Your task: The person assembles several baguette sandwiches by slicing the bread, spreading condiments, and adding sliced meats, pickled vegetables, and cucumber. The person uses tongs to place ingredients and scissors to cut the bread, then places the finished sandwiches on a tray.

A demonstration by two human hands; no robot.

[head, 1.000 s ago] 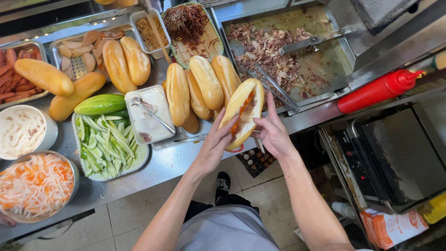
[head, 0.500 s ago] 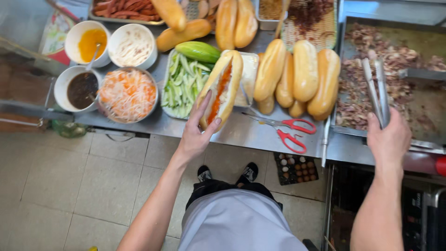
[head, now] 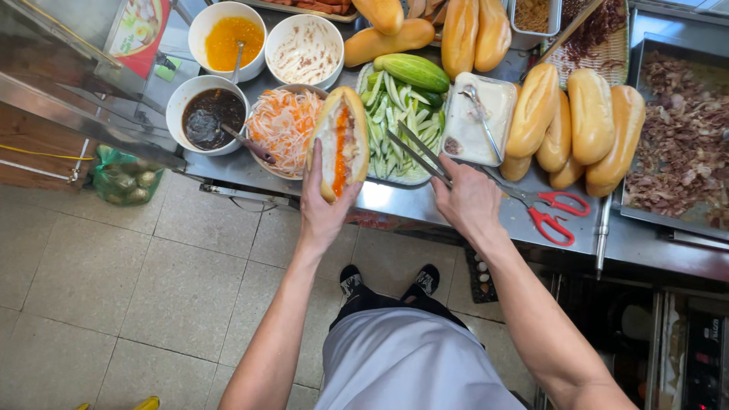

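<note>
Head view is looking straight down at my two hands over a steel counter [head: 425,205]. My left hand [head: 323,205] is cradling a split baguette sandwich [head: 339,140], fingers wrapped under it and thumb lying along its near side, so the cut is facing up and showing a pale spread with an orange strip. The sandwich is hovering above the counter edge, between a bowl of shredded carrot and radish [head: 282,125] and a tray of cucumber sticks [head: 402,125]. My right hand [head: 467,201] is closing around metal tongs [head: 416,152], their tips slightly apart and pointing into the cucumber sticks; I cannot tell whether they are pinching anything. A whole cucumber [head: 414,72] is lying at the far end of that tray. Just beside my right hand, red-handled scissors [head: 550,212] are lying on the counter. A rectangular tub of pale spread [head: 478,121] is sitting next to a stack of plain baguettes [head: 577,121], and a pan of chopped meat [head: 680,144] is sitting far right.
</note>
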